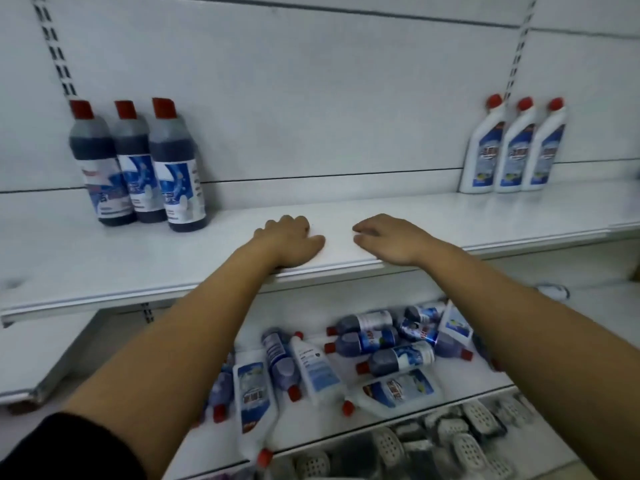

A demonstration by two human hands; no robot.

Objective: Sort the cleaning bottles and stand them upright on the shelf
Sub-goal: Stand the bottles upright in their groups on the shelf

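1. The left grip [289, 244] and right grip [389, 241] lie palm-down, close beside each other, on the front part of the upper shelf [138, 261]. Both are released: fingers loose, holding nothing.
2. The left fingertips curl under and are hard to see. The two forearms cross in front of the lower shelf [474, 379] and hide the edges of the bottle pile [398, 358]. Bottle labels are too blurred to read. White perforated items [467, 441] on the lowest level are blurred and cut off by the frame.
3. The shelves are white, backed by a white panel [311, 98] with slotted uprights [55, 46] at either side.
4. Three dark bottles [138, 161] stand upright at the back left, well apart from the left grip. Three white bottles [512, 150] stand upright at the far right. The pile of dark and white bottles lies on its sides below both grips.
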